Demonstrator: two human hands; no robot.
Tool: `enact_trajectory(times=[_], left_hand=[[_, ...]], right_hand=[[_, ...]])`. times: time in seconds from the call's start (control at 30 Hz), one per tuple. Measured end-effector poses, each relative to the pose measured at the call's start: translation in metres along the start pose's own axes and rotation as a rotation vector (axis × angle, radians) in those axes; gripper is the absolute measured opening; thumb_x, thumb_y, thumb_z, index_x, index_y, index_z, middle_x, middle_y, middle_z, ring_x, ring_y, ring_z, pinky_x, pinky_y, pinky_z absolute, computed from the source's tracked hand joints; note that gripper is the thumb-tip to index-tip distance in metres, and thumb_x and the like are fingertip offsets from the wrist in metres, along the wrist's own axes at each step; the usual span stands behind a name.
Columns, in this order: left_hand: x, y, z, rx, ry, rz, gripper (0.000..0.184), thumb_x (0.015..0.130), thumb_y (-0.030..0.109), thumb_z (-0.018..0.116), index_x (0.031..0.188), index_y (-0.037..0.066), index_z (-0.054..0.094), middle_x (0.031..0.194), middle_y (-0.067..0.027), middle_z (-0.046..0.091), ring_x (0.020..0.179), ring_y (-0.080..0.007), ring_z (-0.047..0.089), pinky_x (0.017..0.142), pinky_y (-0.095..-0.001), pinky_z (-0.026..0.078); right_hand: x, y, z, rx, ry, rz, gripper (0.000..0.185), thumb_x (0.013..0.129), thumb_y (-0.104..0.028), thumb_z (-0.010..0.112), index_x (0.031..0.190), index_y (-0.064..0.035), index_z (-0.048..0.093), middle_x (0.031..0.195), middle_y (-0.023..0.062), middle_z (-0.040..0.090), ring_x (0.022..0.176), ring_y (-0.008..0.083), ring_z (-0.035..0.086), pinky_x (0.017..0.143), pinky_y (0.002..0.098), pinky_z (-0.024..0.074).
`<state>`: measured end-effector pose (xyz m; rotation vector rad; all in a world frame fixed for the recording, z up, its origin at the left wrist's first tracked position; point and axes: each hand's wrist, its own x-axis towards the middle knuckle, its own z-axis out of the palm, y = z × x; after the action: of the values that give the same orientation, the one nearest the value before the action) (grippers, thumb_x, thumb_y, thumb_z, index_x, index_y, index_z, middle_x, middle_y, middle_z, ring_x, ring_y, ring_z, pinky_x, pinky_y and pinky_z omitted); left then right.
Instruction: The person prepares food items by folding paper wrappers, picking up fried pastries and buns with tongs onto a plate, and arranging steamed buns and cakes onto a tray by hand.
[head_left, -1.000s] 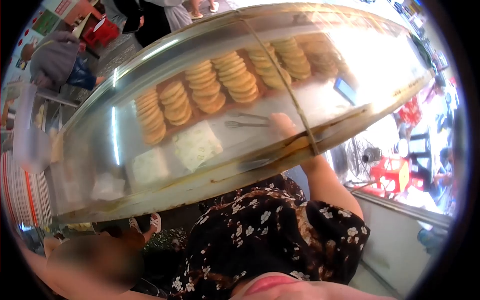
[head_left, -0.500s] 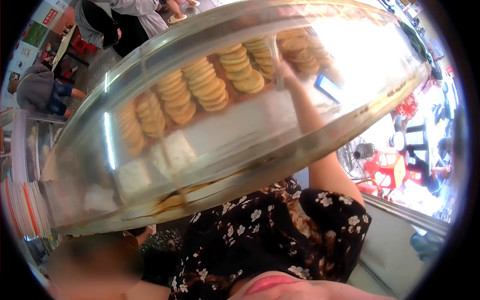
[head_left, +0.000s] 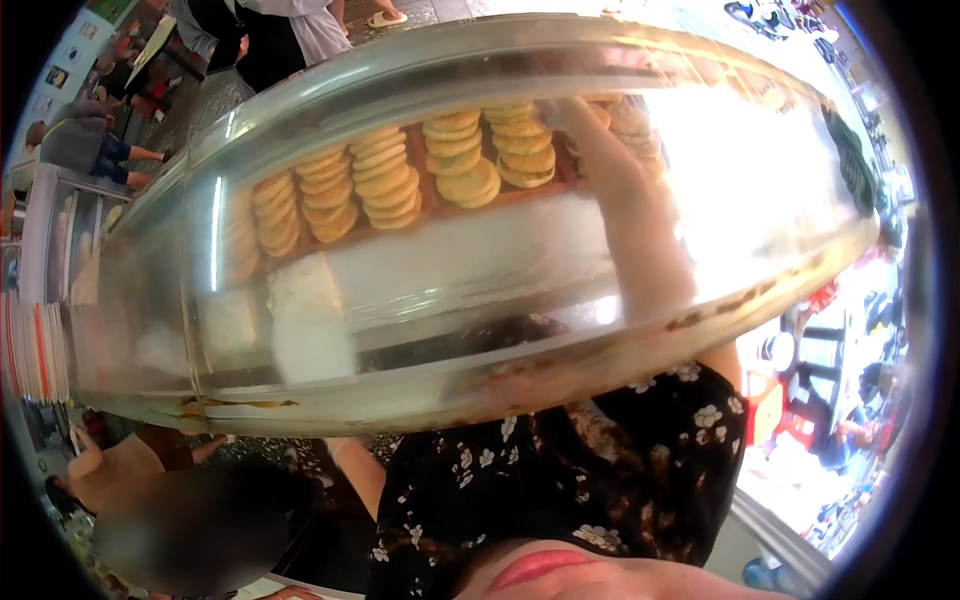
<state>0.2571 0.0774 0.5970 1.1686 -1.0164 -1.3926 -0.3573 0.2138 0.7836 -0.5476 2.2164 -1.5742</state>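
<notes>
My right hand reaches inside a clear curved display case, its arm seen through the glass. It is over several leaning stacks of round golden flat cakes on a reddish-brown tray, nearest the cakes on its left side. Blur and reflections smear its fingers, so I cannot tell whether they grip anything. Below the case's lower edge, beside my black floral shirt, shows what looks like my left forearm. The hand at its end is hidden.
White papers or bags lie in the lower left of the case. Stacked white plates or lids stand at far left. Another person, head blurred, is at lower left; people stand beyond the case. Strong glare covers its right side.
My view has shifted, and the cake stacks appear closer to level. My right hand has moved slightly up and over the stacks. The blue-edged, phone-like object beside my arm no longer shows.
</notes>
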Motion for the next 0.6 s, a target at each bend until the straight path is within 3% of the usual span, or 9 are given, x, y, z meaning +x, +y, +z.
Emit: enact_trajectory(times=[0.1,0.17,0.23,0.33,0.6], left_hand=[[0.003,-0.016,0.109,0.078,-0.418,-0.033,0.052,0.084,0.003,0.058,0.133,-0.003,0.041,0.125,-0.0131,0.054,0.111,-0.0253,0.055,0.092,-0.0388,0.048],[0.015,-0.016,0.165,-0.080,-0.535,-0.178,0.054,0.084,0.001,0.057,0.135,0.000,0.039,0.127,-0.0121,0.053,0.113,-0.0249,0.055,0.094,-0.0395,0.048],[0.026,-0.011,0.216,-0.220,-0.556,-0.315,0.055,0.084,0.000,0.057,0.136,0.004,0.039,0.126,-0.0111,0.054,0.112,-0.0244,0.056,0.091,-0.0393,0.050],[0.045,-0.018,0.253,-0.253,-0.621,-0.351,0.052,0.085,0.002,0.056,0.135,0.005,0.041,0.123,-0.0110,0.055,0.108,-0.0232,0.058,0.083,-0.0370,0.054],[0.054,-0.025,0.275,-0.255,-0.615,-0.387,0.047,0.086,0.005,0.056,0.130,0.002,0.042,0.121,-0.0139,0.055,0.105,-0.0267,0.060,0.082,-0.0386,0.056]], right_hand=[[0.004,-0.018,0.028,-0.168,-0.047,-0.050,0.038,0.095,-0.041,0.045,0.097,-0.0061,0.058,0.062,0.0081,0.055,0.048,0.0213,0.056,0.048,0.0350,0.0483],[0.005,-0.026,0.046,-0.264,-0.095,-0.068,0.039,0.095,-0.042,0.045,0.098,-0.0066,0.058,0.063,0.0081,0.055,0.048,0.0211,0.055,0.048,0.0349,0.0481],[0.001,-0.029,0.059,-0.353,-0.149,-0.076,0.039,0.095,-0.043,0.045,0.100,-0.0071,0.058,0.064,0.0082,0.055,0.048,0.0208,0.055,0.048,0.0347,0.0479],[-0.023,-0.038,0.061,-0.446,-0.244,-0.073,0.040,0.095,-0.045,0.045,0.101,-0.0078,0.058,0.065,0.0083,0.056,0.048,0.0205,0.055,0.048,0.0345,0.0476],[-0.120,-0.019,0.067,-0.501,-0.681,0.140,0.043,0.094,-0.049,0.045,0.106,-0.0097,0.059,0.069,0.0087,0.057,0.049,0.0195,0.054,0.047,0.0339,0.0468]])
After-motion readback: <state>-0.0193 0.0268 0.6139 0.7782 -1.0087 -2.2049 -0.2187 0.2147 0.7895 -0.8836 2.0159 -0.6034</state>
